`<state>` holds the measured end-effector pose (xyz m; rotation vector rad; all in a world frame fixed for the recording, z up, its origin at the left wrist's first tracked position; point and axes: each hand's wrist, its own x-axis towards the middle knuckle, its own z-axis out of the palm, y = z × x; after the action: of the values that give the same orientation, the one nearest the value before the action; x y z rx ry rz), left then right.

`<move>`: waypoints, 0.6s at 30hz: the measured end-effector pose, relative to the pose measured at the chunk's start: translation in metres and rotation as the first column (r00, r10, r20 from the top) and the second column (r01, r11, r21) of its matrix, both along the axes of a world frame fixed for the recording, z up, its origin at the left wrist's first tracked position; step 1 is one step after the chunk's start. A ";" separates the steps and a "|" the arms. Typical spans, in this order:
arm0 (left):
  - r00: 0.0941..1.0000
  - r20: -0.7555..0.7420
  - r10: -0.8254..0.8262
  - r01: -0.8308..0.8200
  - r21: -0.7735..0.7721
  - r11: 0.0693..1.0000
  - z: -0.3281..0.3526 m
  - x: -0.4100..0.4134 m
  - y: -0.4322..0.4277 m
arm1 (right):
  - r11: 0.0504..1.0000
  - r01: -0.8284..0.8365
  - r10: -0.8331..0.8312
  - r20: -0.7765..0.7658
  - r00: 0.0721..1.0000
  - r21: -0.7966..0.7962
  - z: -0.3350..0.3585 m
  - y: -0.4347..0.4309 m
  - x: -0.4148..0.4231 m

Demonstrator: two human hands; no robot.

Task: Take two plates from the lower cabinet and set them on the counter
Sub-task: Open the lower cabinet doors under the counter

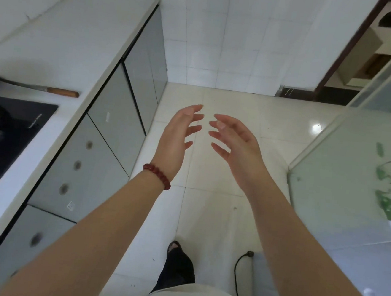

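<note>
My left hand (179, 134) and my right hand (235, 143) are stretched out in front of me over the floor, palms facing each other, fingers spread and holding nothing. The white counter (64, 39) runs along the left. Under it stand the grey lower cabinet doors (119, 114), all closed, to the left of my left hand. No plates are in view.
A black cooktop (12, 135) with a dark pan sits on the counter at the left, and a knife with a wooden handle (61, 92) lies beyond it. A frosted glass panel (354, 177) stands on the right. A black cable (240, 271) lies on the tiled floor by my foot.
</note>
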<state>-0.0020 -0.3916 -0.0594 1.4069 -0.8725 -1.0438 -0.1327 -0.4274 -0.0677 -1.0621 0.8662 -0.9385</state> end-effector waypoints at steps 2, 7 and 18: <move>1.000 0.014 -0.005 0.005 -0.011 1.000 -0.002 0.012 -0.022 | 1.000 0.004 -0.004 -0.012 1.000 -0.010 0.002 -0.024 0.012; 1.000 0.007 -0.029 0.030 -0.025 0.999 -0.003 0.039 -0.075 | 0.999 0.019 -0.020 -0.038 0.999 -0.030 0.001 -0.076 0.041; 0.996 -0.035 -0.080 0.081 0.016 0.997 -0.018 0.062 -0.189 | 0.997 0.078 -0.078 -0.059 0.995 0.006 -0.012 -0.179 0.059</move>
<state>0.0598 -0.5802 -0.0772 1.3738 -0.9026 -1.1360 -0.0741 -0.6060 -0.0792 -1.0593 0.9652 -0.9716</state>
